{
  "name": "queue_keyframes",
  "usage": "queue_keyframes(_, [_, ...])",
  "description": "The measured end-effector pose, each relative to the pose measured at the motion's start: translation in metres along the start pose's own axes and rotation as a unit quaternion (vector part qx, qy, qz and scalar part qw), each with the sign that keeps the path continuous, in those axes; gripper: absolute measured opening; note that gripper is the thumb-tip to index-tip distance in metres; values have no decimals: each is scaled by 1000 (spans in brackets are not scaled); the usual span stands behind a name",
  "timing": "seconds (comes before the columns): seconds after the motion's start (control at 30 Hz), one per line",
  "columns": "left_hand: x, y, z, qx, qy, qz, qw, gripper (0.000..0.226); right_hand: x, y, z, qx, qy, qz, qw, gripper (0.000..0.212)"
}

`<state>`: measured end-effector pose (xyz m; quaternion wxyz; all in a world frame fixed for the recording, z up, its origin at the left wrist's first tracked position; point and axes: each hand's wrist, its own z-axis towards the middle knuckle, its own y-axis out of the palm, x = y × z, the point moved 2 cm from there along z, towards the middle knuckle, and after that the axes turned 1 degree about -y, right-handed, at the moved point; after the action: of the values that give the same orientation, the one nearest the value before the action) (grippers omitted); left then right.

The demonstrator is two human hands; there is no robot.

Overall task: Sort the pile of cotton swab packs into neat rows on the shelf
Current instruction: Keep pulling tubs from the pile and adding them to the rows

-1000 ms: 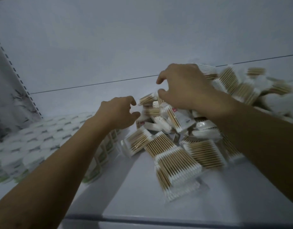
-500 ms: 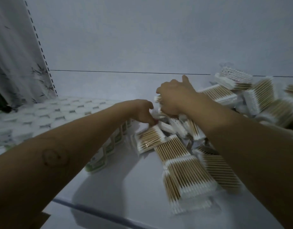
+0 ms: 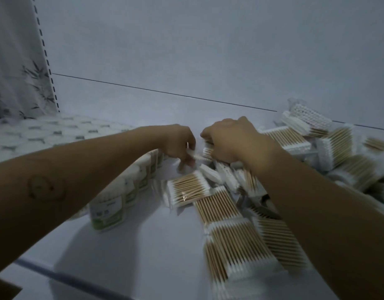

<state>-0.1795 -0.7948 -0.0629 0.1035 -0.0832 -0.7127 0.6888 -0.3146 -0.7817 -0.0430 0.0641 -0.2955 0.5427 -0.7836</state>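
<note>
Blurred swab packs (image 3: 377, 144) at right edge

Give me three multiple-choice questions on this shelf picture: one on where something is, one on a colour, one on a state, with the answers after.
1. On which side of the green-labelled row does the loose pile lie? A left, B right, C on top
2. The swab sticks are: A blue, B black, C tan
3. The left hand: A lies flat, B grips a pack, C is out of view

Answers: 1 B, the pile spreads to the right of the row. 2 C, the sticks look wood-tan. 3 B, its fingers curl round a white pack.
</note>
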Motion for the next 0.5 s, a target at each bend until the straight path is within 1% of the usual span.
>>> queue_keyframes(0.1, [1,-3,-6,-16,42,-37,998,30,7,-5,-3,0,12,2,1000,48])
queue_keyframes(0.17, [-2,-5,-11,-53,63,-75,994,21,15,-9,-5,-18,24,2,1000,52])
queue_keyframes(0.23, [-7,-6,-15,-87,74,-93,989,20,22,-11,-7,-33,36,12,999,52])
queue_keyframes(0.3, [-11,-9,-16,-86,71,-77,991,38,28,-11,-7,-43,50,22,998,51])
queue_keyframes(0.4, [-13,-16,-14,-62,56,-61,995,65,33,-9,-5,-46,65,28,996,40])
queue_keyframes(0.5, [-11,-20,-11,-27,60,-73,995,76,39,-8,-8,-41,78,30,996,28])
